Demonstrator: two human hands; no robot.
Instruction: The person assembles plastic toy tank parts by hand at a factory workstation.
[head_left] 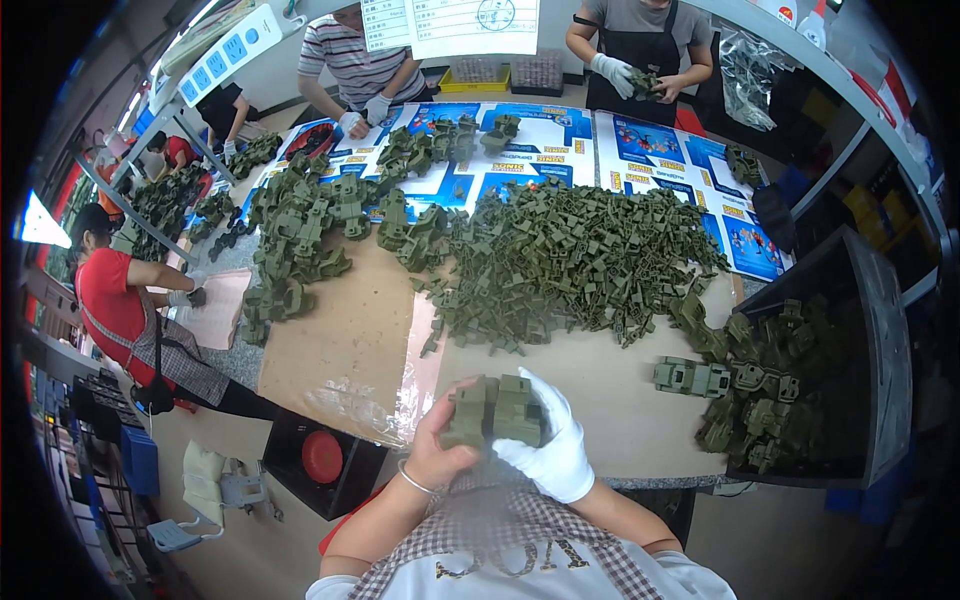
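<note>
Held above the near edge of the bench (610, 395), close to the body: a blocky green plastic assembly (495, 410), clasped from both sides. Left hand (438, 458) bare, fingers (447, 412) wrapped round the left flank of the piece, thumb underneath. Right hand (552, 452) in a white glove, fingers (540, 392) curled over the right and top side, pressed against the plastic. No gap to see between either hand and the piece.

Judged from the grip: a joining step, two halves being squeezed together or a part being seated. Seam hidden by the fingers, so cannot tell whether fully closed. Next move calls for an even squeeze from both sides with the edges kept in line, then a free spot to set the piece down.

Beyond the hands, well apart: a broad heap of loose green parts (570, 260) across the middle of the bench. To the right, a cluster of built-up green units (760, 410), one lying alone (692, 377) just beside it. To the left, a brown cardboard sheet (330, 330). Further back, blue-and-white printed sheets (650, 145) under more parts. Other people at work around the far and left edges, one with gloved hands (615, 72) on a green piece.
</note>
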